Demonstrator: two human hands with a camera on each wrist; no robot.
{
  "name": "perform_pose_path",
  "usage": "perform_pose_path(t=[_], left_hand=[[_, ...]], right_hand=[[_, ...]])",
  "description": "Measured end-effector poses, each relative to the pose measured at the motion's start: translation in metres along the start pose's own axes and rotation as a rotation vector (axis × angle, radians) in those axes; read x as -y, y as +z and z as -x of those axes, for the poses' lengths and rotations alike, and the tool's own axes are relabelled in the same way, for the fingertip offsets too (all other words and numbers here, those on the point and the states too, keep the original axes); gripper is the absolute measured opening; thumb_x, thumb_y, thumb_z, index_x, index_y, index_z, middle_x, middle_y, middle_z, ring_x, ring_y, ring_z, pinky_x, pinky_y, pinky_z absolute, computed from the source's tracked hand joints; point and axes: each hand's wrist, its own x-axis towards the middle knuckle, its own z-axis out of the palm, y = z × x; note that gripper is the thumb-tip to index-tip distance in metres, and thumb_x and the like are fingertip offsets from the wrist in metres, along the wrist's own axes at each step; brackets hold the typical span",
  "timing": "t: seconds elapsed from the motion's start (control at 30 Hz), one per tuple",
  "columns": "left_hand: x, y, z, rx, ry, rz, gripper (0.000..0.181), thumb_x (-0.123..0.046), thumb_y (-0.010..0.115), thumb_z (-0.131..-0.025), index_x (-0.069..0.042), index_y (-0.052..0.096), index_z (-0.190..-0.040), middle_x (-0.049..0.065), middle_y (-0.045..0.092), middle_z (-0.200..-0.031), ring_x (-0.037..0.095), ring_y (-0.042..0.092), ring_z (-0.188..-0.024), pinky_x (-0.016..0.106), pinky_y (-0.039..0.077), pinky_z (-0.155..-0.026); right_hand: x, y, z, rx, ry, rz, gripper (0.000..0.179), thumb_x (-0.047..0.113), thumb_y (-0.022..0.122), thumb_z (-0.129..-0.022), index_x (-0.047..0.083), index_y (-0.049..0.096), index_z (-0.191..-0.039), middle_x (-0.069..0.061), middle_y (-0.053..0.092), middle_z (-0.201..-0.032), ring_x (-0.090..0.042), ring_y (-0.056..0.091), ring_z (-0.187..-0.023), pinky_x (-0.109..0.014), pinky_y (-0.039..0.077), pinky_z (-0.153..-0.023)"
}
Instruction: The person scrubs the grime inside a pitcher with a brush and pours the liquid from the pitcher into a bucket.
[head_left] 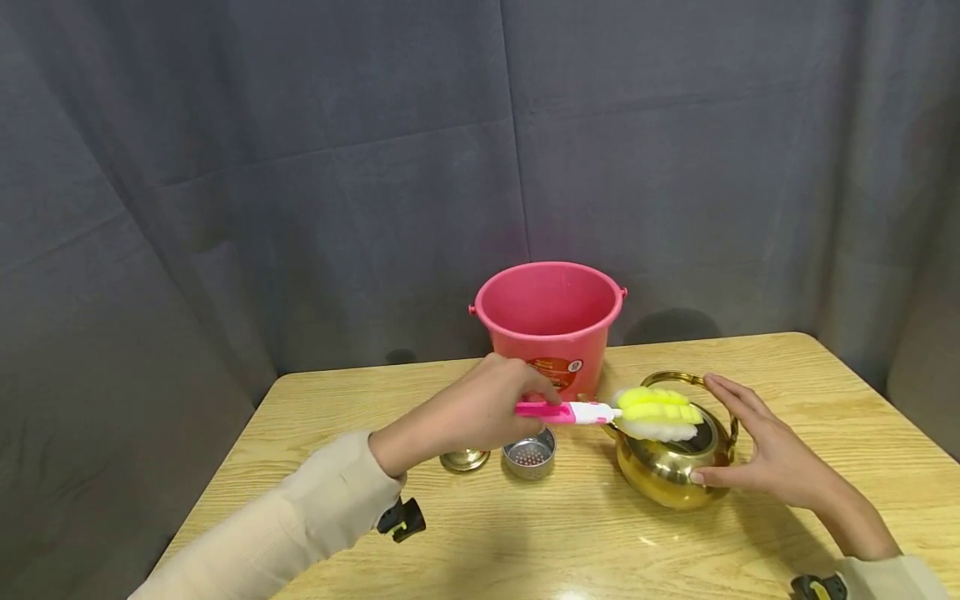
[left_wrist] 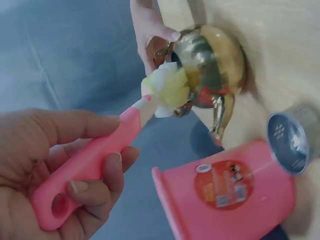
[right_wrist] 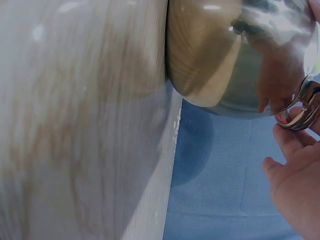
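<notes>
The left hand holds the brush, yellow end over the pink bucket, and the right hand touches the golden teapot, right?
No: in the head view, the brush's yellow end is at the golden teapot, not over the pink bucket. The rest holds.

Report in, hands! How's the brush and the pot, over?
Left hand grips brush, sponge end at open top of pot. Right hand holds pot. Pot handle arches close; bucket behind, seemingly not in the way.

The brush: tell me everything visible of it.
The brush has a pink, plastic-looking handle with a hole at its end, a white neck and a spongy-looking yellow and white tip. The left hand grips the handle. In the head view it lies roughly level, tip pointing right, at the golden teapot's top; whether they touch is unclear.
</notes>
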Motion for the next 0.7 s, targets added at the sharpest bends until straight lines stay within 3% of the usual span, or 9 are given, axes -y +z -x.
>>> perform_pose_path(t=[0.23, 0.7], left_hand=[[0.010, 0.019, 0.016, -0.040, -0.069, 0.134, 0.021, -0.002, 0.073, -0.083, -0.005, 0.075, -0.104, -0.006, 0.066, -0.079, 0.008, 0.054, -0.066, 0.020, 0.048, -0.054], [0.022, 0.047, 0.037, -0.128, -0.165, 0.186, 0.026, -0.014, 0.077, -0.080, -0.016, 0.076, -0.107, -0.014, 0.067, -0.085, 0.010, 0.051, -0.071, 0.027, 0.042, -0.060]], right_hand=[[0.001, 0.001, 0.000, -0.002, 0.007, -0.006, 0.116, 0.027, 0.090, -0.066, 0.022, 0.017, -0.156, -0.006, 0.018, -0.156, -0.049, 0.026, -0.131, -0.073, 0.029, -0.087], [0.001, 0.002, 0.001, 0.003, 0.004, -0.013, 0.116, 0.025, 0.090, -0.066, 0.020, 0.016, -0.156, -0.010, 0.018, -0.156, -0.050, 0.025, -0.131, -0.074, 0.028, -0.087]])
